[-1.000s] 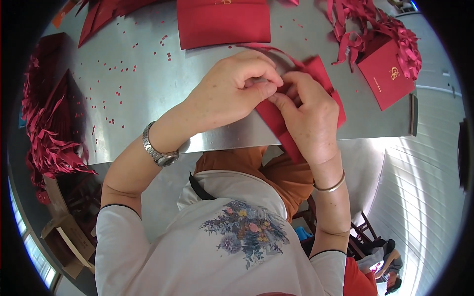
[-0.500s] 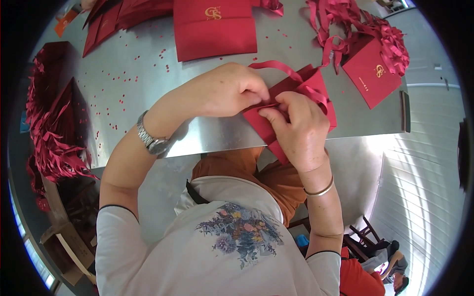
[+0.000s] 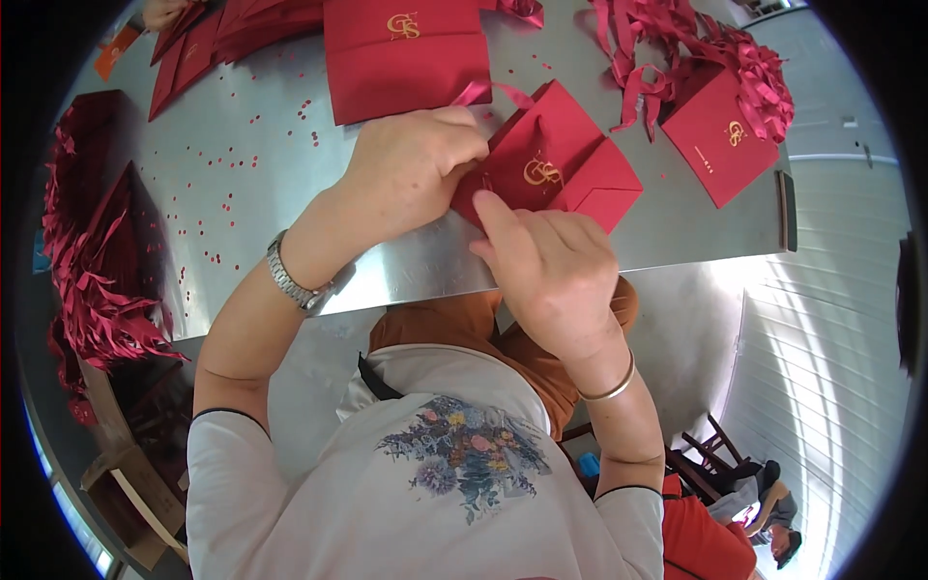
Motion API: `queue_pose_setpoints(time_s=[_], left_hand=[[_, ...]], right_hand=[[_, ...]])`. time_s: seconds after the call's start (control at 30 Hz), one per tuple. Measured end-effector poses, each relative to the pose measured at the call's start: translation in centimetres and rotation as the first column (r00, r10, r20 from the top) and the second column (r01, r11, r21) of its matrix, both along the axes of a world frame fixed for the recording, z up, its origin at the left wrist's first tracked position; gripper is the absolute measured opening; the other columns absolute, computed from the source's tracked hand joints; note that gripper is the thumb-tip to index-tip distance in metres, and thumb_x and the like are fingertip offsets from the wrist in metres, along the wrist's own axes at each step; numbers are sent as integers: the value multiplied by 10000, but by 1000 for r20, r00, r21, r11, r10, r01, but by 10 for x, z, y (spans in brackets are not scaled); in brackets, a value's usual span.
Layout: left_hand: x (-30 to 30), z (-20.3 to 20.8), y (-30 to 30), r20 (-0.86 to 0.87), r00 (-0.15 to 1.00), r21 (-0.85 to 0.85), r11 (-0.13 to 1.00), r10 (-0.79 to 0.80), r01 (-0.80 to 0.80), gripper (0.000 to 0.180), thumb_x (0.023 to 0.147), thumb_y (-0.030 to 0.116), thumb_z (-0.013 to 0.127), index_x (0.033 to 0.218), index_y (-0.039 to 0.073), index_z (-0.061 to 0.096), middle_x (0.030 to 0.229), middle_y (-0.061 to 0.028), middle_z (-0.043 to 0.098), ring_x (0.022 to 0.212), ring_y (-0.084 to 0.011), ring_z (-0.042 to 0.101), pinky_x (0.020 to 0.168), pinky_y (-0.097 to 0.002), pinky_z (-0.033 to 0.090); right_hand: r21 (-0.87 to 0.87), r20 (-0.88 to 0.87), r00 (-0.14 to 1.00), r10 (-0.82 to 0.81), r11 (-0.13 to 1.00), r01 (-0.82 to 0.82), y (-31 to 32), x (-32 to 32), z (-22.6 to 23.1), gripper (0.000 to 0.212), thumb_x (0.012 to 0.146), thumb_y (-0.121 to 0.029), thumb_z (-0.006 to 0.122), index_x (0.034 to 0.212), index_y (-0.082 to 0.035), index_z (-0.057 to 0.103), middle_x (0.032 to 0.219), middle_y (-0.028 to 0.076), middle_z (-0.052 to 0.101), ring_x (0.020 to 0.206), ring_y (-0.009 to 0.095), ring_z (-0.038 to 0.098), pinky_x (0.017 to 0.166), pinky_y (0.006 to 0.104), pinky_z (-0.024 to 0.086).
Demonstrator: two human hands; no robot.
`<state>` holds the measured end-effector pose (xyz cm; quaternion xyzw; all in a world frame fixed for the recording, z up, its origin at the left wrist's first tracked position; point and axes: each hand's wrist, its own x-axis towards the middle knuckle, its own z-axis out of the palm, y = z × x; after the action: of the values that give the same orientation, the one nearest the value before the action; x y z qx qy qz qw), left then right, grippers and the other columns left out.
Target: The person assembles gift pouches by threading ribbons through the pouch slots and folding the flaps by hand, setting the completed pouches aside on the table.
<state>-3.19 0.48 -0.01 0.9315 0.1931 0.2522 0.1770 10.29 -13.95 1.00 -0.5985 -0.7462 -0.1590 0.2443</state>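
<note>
**Two hands on a small red paper bag**

The right hand [image 3: 556, 275] lay curled over the near corner of a small red paper bag [image 3: 556, 169], its thumb stretched out flat along the bag's lower edge and its fingers bent; it pressed rather than clasped, and whether anything was pinched beneath it could not be seen. Just beside it, touching the same bag, the left hand [image 3: 416, 169] was closed at the bag's upper left corner, fingertips nipped together where a red ribbon [image 3: 493, 92] looped out.

The bag rested on the grey metal table [image 3: 242, 164] at its near edge, under both hands. By its look it was light, thin card: stiff along the folds, easy to crease or dent elsewhere, with a smooth face likely to slide on metal. The folded edges and corners seemed the safest hold.

Beyond the left hand lay a flat red bag [image 3: 406, 53]. Farther right of the right hand sat another bag [image 3: 720, 135] under a heap of ribbons [image 3: 715, 48].
</note>
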Motion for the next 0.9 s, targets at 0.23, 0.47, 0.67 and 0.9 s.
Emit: queue_pose_setpoints(time_s=[0.23, 0.47, 0.67, 0.9], left_hand=[[-4, -4, 8, -49, 998, -44, 998, 31, -33, 103, 736, 3, 611, 809, 71, 634, 823, -56, 620, 768, -289, 631, 592, -398, 489], [-36, 6, 56, 131, 873, 82, 873, 469, -482, 69, 829, 121, 610, 847, 108, 676, 873, -57, 646, 798, -305, 634, 652, -400, 499], [-37, -7, 65, 80, 772, 63, 770, 631, -636, 96, 844, 166, 657, 898, 107, 710, 909, -50, 678, 776, -251, 633, 684, -339, 498], [-35, -4, 66, 72, 730, -304, 712, 679, -633, 125, 838, 212, 674, 920, 143, 737, 955, -47, 695, 852, -238, 646, 762, -337, 503]], right_hand=[[-181, -345, 898, -272, 958, 220, -25, 20, -31, 891, 704, -280, 812, 1394, 59, 361, 1287, 238, 502, 1176, 383, 481, 999, 465, 359], [-291, -243, 924, -295, 931, 221, -24, 22, -30, 731, 746, -347, 764, 1333, -2, 496, 1302, 168, 511, 1190, 344, 475, 1010, 442, 355], [-271, -241, 929, -280, 939, 213, -23, 20, -29, 624, 755, -349, 750, 1255, -19, 576, 1284, 156, 521, 1168, 333, 483, 999, 437, 366], [-238, -229, 932, -281, 945, 226, -26, 23, -31, 623, 749, -344, 754, 1253, -22, 579, 1281, 155, 524, 1165, 327, 487, 995, 434, 367]])
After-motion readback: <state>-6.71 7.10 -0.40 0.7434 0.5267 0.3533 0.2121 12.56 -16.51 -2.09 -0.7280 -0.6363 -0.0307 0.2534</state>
